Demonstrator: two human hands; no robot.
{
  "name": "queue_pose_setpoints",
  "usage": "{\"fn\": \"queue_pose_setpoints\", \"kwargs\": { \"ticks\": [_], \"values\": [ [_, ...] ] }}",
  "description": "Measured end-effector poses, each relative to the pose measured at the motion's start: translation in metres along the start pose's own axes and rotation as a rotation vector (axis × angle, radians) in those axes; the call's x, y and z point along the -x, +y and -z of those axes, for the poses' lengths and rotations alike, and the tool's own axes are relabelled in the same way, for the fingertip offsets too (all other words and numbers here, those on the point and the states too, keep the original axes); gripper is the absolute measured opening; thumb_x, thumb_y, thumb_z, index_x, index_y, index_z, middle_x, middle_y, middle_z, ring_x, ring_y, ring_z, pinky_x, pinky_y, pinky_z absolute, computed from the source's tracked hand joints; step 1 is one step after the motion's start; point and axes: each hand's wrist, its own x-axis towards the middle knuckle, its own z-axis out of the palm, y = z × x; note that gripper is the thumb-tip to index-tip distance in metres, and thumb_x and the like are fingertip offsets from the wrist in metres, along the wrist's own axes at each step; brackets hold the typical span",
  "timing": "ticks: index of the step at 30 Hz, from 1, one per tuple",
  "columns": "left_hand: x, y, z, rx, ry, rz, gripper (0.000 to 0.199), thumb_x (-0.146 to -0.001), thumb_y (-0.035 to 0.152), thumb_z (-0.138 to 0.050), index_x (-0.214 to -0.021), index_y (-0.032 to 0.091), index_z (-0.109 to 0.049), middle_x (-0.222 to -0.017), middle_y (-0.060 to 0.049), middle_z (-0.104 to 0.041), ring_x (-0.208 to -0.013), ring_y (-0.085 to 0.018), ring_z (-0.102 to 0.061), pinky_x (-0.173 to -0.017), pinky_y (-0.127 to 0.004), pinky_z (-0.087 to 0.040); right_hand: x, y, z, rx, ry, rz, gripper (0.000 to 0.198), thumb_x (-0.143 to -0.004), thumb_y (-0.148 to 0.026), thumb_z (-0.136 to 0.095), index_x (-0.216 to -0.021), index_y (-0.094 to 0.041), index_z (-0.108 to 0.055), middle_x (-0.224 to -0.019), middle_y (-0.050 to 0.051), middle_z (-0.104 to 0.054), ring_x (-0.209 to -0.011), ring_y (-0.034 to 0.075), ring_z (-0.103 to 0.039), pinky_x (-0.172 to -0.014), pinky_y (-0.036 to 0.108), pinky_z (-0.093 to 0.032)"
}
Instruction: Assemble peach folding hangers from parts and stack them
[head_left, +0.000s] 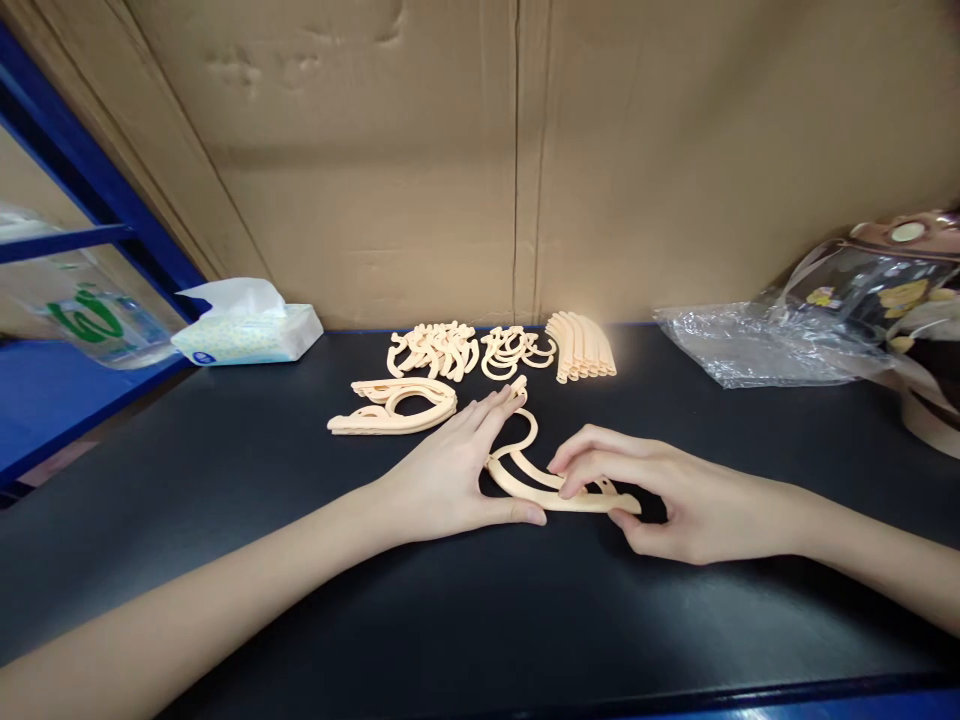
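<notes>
A folding clothes hanger point(536, 493) of cream plastic lies on the black table in front of me, its curved hook point(531, 430) pointing away. My left hand point(450, 475) lies over its left arm, fingers straight and together, thumb apart along the near side. The end of that arm point(520, 386) shows past the fingertips; the rest is hidden under the hand. At the other side, my right hand point(667, 490) grips the right arm, with curled fingers on top and the thumb at its tip. Folded hangers point(390, 420) lie together just beyond my left hand.
Along the back lie a heap of small hanger parts point(435, 350), loose hooks point(514, 348) and stacked curved arms point(583, 348). A tissue box point(251, 335) stands at the left. Clear plastic wrap point(739, 345) and a transparent bag point(862, 285) lie at the right. Cardboard point(360, 160) walls the back.
</notes>
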Motion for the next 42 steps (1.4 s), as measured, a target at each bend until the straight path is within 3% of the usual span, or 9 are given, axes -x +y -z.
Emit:
{"fn": "queue_pose_setpoints", "kwargs": {
  "ticks": [3,7,11,14,17,21,27,34,42],
  "values": [
    [-0.001,0.000,0.001,-0.018,-0.008,-0.014,0.096,-0.074,0.070,-0.056,-0.146,0.018,-0.017,-0.153,-0.014,-0.019,-0.140,-0.028,-0.019,-0.112,-0.047,-0.024,-0.001,0.003,-0.001,0.009,0.010,0.013,0.050,-0.072,0.004,-0.041,-0.113,-0.023,-0.050,-0.117,0.003,-0.051,-0.068,0.006,-0.050,-0.061,0.020,-0.043],
    [0.000,0.000,0.003,-0.016,-0.001,-0.045,0.086,-0.081,0.064,-0.053,-0.145,0.017,-0.021,-0.151,-0.013,-0.025,-0.139,-0.026,-0.024,-0.111,-0.043,-0.027,-0.001,0.012,-0.003,0.173,0.122,0.078,0.041,-0.080,0.000,-0.039,-0.112,-0.023,-0.051,-0.102,0.002,-0.058,-0.097,0.014,-0.053,-0.084,0.029,-0.044],
    [0.002,0.003,0.006,0.001,0.057,-0.069,0.042,-0.098,0.036,-0.033,-0.138,0.021,-0.034,-0.141,-0.007,-0.043,-0.126,-0.020,-0.042,-0.105,-0.037,-0.035,-0.003,0.024,0.001,0.415,0.217,0.091,0.027,-0.084,-0.003,-0.037,-0.096,-0.021,-0.054,-0.097,0.004,-0.059,-0.096,0.018,-0.050,-0.087,0.037,-0.042],
    [0.001,0.005,0.006,-0.036,0.091,-0.072,0.035,-0.097,0.021,-0.030,-0.131,0.021,-0.041,-0.130,-0.005,-0.052,-0.114,-0.020,-0.049,-0.098,-0.037,-0.040,-0.006,0.032,0.004,0.530,0.277,0.049,0.022,-0.089,-0.008,-0.036,-0.092,-0.020,-0.054,-0.097,0.005,-0.058,-0.092,0.018,-0.050,-0.082,0.035,-0.042],
    [-0.001,0.005,0.005,-0.074,0.113,-0.093,0.036,-0.094,0.017,-0.036,-0.129,0.021,-0.043,-0.125,-0.007,-0.053,-0.111,-0.022,-0.050,-0.095,-0.039,-0.042,-0.007,0.035,0.005,0.572,0.358,-0.035,0.016,-0.094,-0.021,-0.039,-0.090,-0.019,-0.054,-0.092,0.005,-0.059,-0.083,0.017,-0.052,-0.075,0.032,-0.042],
    [-0.001,0.002,0.002,-0.080,0.159,-0.113,0.038,-0.091,0.019,-0.045,-0.129,0.023,-0.042,-0.131,-0.007,-0.046,-0.119,-0.023,-0.045,-0.101,-0.040,-0.039,-0.007,0.032,0.004,0.637,0.350,-0.066,0.028,-0.097,-0.033,-0.036,-0.090,-0.019,-0.058,-0.084,0.004,-0.061,-0.075,0.016,-0.053,-0.072,0.032,-0.040],
    [0.000,0.001,0.002,-0.067,0.173,-0.101,0.042,-0.091,0.033,-0.053,-0.130,0.023,-0.040,-0.138,-0.008,-0.041,-0.127,-0.021,-0.040,-0.106,-0.039,-0.035,-0.006,0.027,0.004,0.589,0.278,-0.001,0.031,-0.093,-0.042,-0.044,-0.105,-0.018,-0.061,-0.101,0.007,-0.063,-0.092,0.020,-0.056,-0.086,0.037,-0.042],
    [0.000,0.002,0.002,-0.047,0.070,-0.141,0.085,-0.074,0.066,-0.060,-0.141,0.021,-0.031,-0.149,-0.011,-0.029,-0.138,-0.028,-0.025,-0.111,-0.045,-0.029,-0.005,0.022,-0.001,0.407,0.154,0.082,0.041,-0.091,-0.042,-0.049,-0.126,-0.020,-0.052,-0.134,0.009,-0.051,-0.127,0.022,-0.042,-0.106,0.044,-0.034],
    [0.002,0.001,0.001,-0.055,-0.015,-0.157,0.093,-0.075,0.068,-0.056,-0.145,0.017,-0.023,-0.150,-0.012,-0.028,-0.139,-0.026,-0.024,-0.112,-0.043,-0.027,-0.004,0.025,-0.005,0.419,0.079,0.031,0.071,-0.082,-0.059,-0.055,-0.141,-0.024,-0.037,-0.147,0.011,-0.033,-0.133,0.027,-0.031,-0.107,0.048,-0.031]
  ]
}}
